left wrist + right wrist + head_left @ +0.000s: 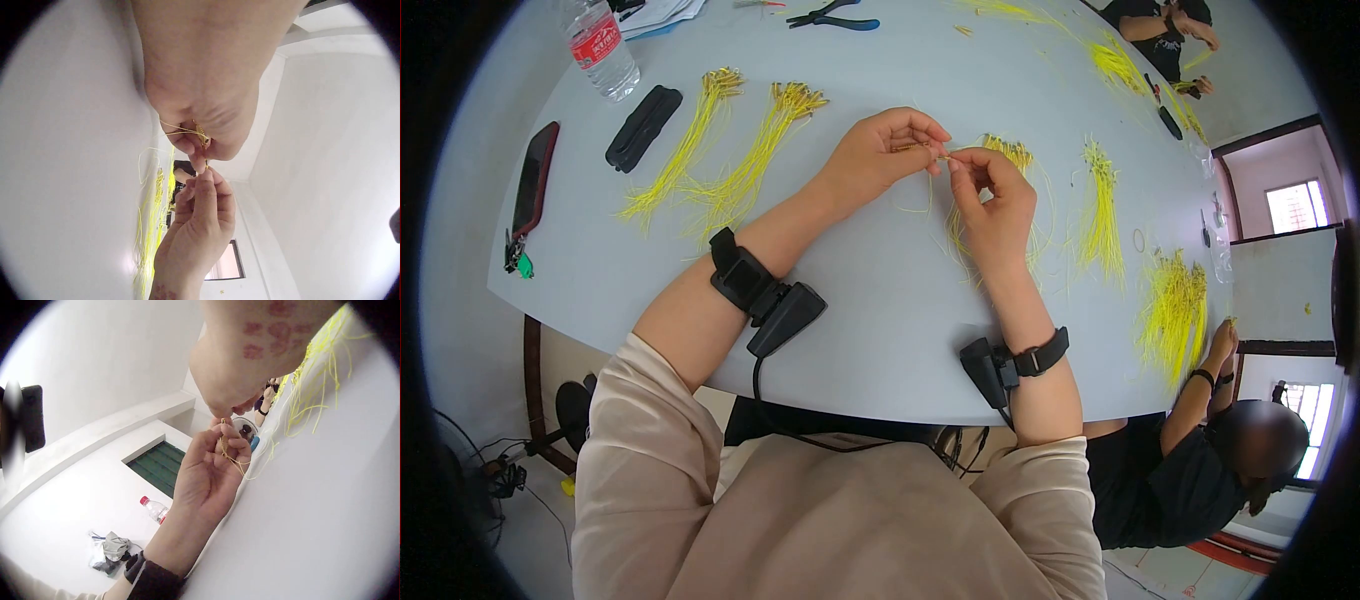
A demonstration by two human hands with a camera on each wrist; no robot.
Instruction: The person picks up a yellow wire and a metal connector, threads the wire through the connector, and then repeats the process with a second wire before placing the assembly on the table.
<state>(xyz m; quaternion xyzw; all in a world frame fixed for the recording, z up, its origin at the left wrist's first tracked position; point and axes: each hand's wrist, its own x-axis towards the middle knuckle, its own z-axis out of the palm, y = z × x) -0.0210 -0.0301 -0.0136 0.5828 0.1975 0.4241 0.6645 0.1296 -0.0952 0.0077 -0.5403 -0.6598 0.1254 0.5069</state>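
Observation:
A small gold-coloured piece with thin yellow cords (224, 445) lies in the curled fingers of the left hand (888, 148), its cords hanging loose past the palm. Thumb and fingers of the right hand (998, 205) pinch the piece's end, fingertips meeting the left ones. In the left wrist view the gold piece (200, 134) shows under the left hand (203, 94), with the right hand (199, 228) at its tip. Both hands are above the table (880, 330). Beneath the right hand lies a bundle of yellow cords with gold ends (1012, 150).
More yellow cord bundles lie left (772, 140) and right (1102, 215), with a large one (1175, 305) at the right edge. A black case (643, 128), phone (531, 180), bottle (600, 50) and pliers (835, 18) are on the table. Two other people sit around it.

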